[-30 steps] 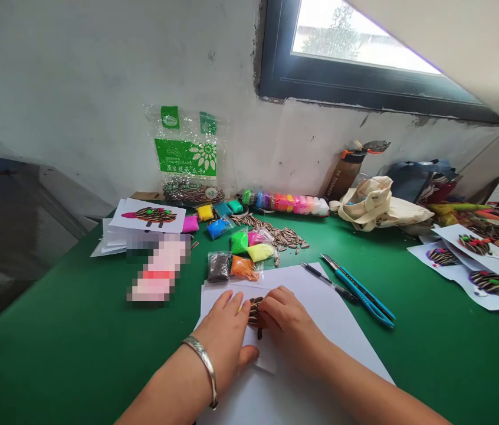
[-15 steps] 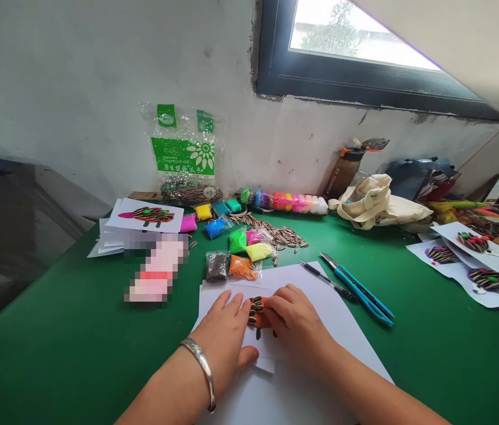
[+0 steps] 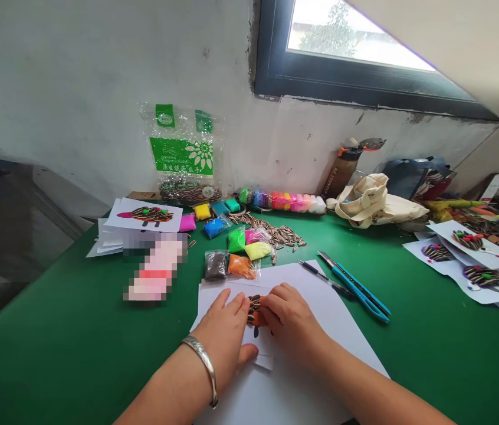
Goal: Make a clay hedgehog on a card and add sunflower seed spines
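An orange clay figure (image 3: 258,319) covered with striped seeds lies on a small white card (image 3: 263,360), which rests on larger white paper (image 3: 311,383). My left hand (image 3: 226,324), with a silver bracelet at its wrist, lies with spread fingers over the card's left side, fingertips touching the seeds. From the right, my right hand (image 3: 291,316) has its fingers bent together at the figure's right edge; whatever they pinch is hidden. Dark clay legs show below the figure. Just behind are an orange clay packet (image 3: 241,265) and a black one (image 3: 216,265).
Loose seeds (image 3: 282,235) and coloured clay packets lie behind the paper. A pen (image 3: 324,277) and a blue cutter (image 3: 358,289) are right of it. Finished cards (image 3: 145,213) are stacked at left, others (image 3: 486,283) at right. A bottle (image 3: 342,171) and cloth bag (image 3: 371,203) stand by the wall.
The view has shifted slightly. Both hands stay at the figure, with my right hand's fingers moved very little.
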`<state>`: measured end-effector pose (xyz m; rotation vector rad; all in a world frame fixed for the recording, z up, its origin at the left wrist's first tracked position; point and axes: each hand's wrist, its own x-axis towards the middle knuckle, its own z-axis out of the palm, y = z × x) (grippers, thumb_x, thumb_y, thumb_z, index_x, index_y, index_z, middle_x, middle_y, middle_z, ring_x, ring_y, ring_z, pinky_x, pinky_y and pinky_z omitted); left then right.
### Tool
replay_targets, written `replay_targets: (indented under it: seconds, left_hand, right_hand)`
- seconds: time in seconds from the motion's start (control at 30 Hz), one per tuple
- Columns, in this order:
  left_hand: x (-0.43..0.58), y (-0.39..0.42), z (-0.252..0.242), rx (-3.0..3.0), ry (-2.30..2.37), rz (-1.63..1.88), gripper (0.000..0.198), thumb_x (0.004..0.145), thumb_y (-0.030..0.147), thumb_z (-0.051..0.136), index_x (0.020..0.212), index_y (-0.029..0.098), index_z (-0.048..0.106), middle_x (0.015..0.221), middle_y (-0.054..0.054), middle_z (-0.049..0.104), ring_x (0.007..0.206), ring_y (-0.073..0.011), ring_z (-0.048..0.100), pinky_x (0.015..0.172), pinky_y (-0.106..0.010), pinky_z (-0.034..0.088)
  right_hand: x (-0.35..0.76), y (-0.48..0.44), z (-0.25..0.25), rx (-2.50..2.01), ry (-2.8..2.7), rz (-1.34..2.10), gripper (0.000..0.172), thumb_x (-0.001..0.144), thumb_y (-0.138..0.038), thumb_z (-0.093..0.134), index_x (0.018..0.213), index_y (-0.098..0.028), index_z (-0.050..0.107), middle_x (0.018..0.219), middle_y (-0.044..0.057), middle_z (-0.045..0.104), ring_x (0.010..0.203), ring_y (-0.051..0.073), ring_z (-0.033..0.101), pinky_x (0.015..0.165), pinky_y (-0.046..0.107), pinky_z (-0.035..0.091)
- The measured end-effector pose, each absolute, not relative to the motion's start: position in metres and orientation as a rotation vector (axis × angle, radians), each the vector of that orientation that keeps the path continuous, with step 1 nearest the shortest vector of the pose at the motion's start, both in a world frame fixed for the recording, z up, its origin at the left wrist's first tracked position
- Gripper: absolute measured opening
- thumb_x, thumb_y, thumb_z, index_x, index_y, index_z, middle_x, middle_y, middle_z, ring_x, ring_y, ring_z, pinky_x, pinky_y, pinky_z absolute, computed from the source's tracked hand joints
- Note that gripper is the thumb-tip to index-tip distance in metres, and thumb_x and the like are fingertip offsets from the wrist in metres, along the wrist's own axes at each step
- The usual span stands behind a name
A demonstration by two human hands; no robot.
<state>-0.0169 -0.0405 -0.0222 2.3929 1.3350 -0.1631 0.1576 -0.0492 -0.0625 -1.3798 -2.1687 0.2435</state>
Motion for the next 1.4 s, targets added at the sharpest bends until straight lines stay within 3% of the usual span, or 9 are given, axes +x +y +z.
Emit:
replay_targets:
  seconds: [0.13,0.33,0.57,0.73,0.93,1.17,1.4]
  left_hand:
    - [-0.018,-0.039,-0.015,2.380,1.303,-0.158,0.068,0.075,0.038,0.063,0.135,0.009,0.046,0.142,-0.015,0.044,0.137,-0.0353,0.027,0.112,-0.046,0.026]
    - [-0.019,-0.035,-0.003,2.375,1.299,-0.155,0.057,0.085,0.030,0.055,0.136,0.007,0.044,0.139,-0.016,0.048,0.131,-0.0299,0.039,0.111,-0.043,0.029]
    - [-0.018,-0.034,-0.002,2.381,1.297,-0.262,0.062,0.079,0.026,0.061,0.134,0.002,0.045,0.141,-0.020,0.045,0.134,-0.0333,0.032,0.112,-0.044,0.028]
    - [-0.019,-0.033,0.000,2.359,1.303,-0.290,0.068,0.074,0.029,0.066,0.134,0.006,0.046,0.143,-0.019,0.042,0.135,-0.0331,0.031,0.112,-0.045,0.028]
    - [-0.020,-0.035,-0.003,2.368,1.355,-0.273,0.073,0.070,0.034,0.068,0.135,0.009,0.046,0.144,-0.018,0.041,0.136,-0.0344,0.030,0.111,-0.048,0.029]
    - [-0.015,-0.036,-0.006,2.377,1.434,-0.253,0.073,0.075,0.038,0.063,0.137,0.005,0.043,0.144,-0.019,0.041,0.134,-0.0353,0.031,0.109,-0.048,0.031]
    - [-0.010,-0.039,-0.008,2.378,1.482,-0.238,0.071,0.077,0.041,0.062,0.136,0.006,0.044,0.143,-0.019,0.042,0.133,-0.0361,0.033,0.108,-0.050,0.031]
  right_hand:
    - [0.159,-0.051,-0.063,-1.383,-2.119,0.301,0.021,0.088,-0.015,0.052,0.069,-0.018,0.061,0.071,0.003,0.056,0.071,0.015,0.047,0.065,0.027,0.036]
    - [0.179,-0.049,-0.054,-1.477,-1.985,0.321,0.017,0.088,-0.015,0.050,0.079,-0.020,0.064,0.078,0.004,0.059,0.077,0.018,0.051,0.069,0.029,0.039]
    - [0.193,-0.043,-0.052,-1.700,-1.948,0.375,0.017,0.089,-0.022,0.051,0.097,-0.019,0.065,0.087,0.005,0.060,0.081,0.020,0.055,0.073,0.032,0.043]
    - [0.187,-0.045,-0.056,-1.699,-1.958,0.400,0.024,0.089,-0.018,0.047,0.107,-0.018,0.063,0.092,0.006,0.061,0.087,0.020,0.056,0.077,0.031,0.044]
    - [0.186,-0.029,-0.056,-1.662,-2.030,0.391,0.027,0.087,-0.009,0.046,0.104,-0.017,0.065,0.095,0.006,0.063,0.087,0.016,0.058,0.077,0.025,0.044]
    - [0.194,0.008,-0.048,-1.807,-2.078,0.189,0.016,0.086,-0.019,0.053,0.087,-0.017,0.069,0.082,0.005,0.062,0.080,0.018,0.056,0.073,0.026,0.040]
    - [0.188,0.028,-0.057,-1.838,-2.155,0.029,0.021,0.087,-0.021,0.052,0.074,-0.017,0.068,0.081,0.007,0.062,0.079,0.019,0.055,0.070,0.027,0.035]
